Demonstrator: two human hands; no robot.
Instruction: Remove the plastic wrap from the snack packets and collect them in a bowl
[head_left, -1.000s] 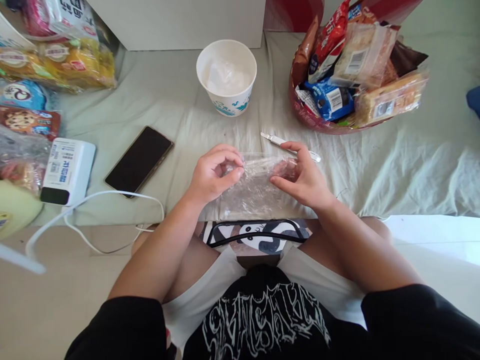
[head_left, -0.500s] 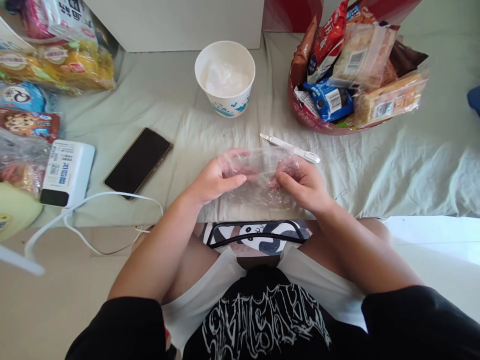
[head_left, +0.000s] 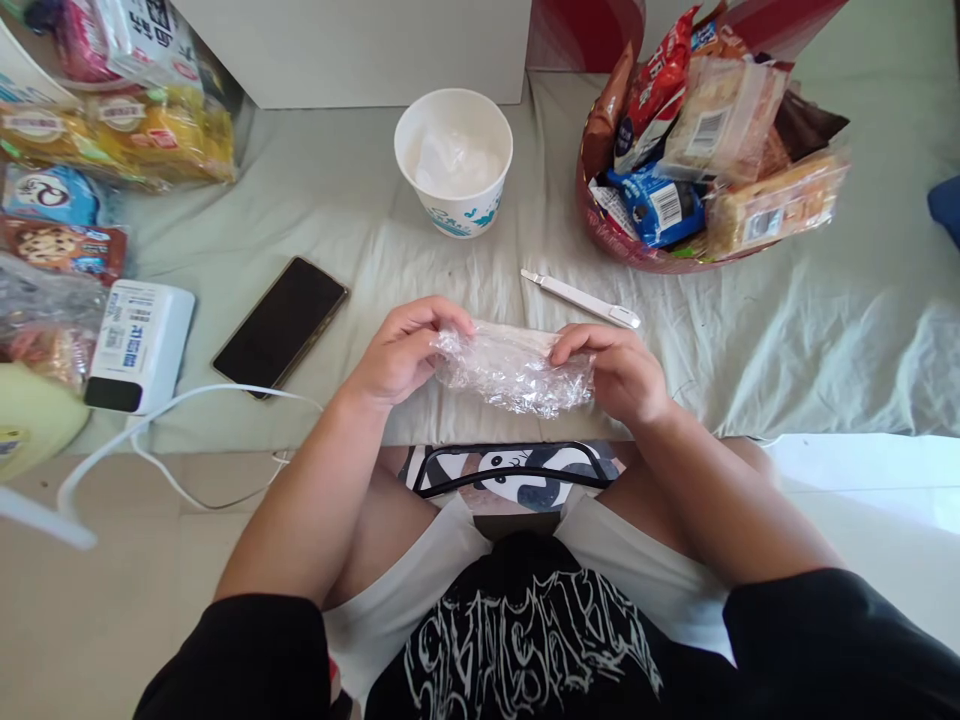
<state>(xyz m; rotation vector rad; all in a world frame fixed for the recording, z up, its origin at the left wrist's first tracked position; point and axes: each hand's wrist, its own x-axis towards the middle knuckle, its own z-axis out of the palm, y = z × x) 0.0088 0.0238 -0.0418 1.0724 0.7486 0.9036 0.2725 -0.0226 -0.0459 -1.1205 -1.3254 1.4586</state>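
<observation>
Both hands grip a crumpled clear wrapper (head_left: 514, 368), the left hand (head_left: 401, 350) pinching its left end and the right hand (head_left: 619, 372) its right end. The long axis runs straight between them, level, just above the bed's near edge. A white cutter (head_left: 581, 298) lies just beyond the right hand; a paper cup (head_left: 453, 160) stands farther ahead.

A bed covered by a pale green sheet (head_left: 787, 330) carries a white paper cup (head_left: 454, 160) at the far middle, a red basket (head_left: 600, 215) of snack packets far right, a white utility knife (head_left: 581, 298) between them, a black phone (head_left: 280, 322), a white power bank (head_left: 139, 345) and loose snack packets (head_left: 120, 135) at left.
</observation>
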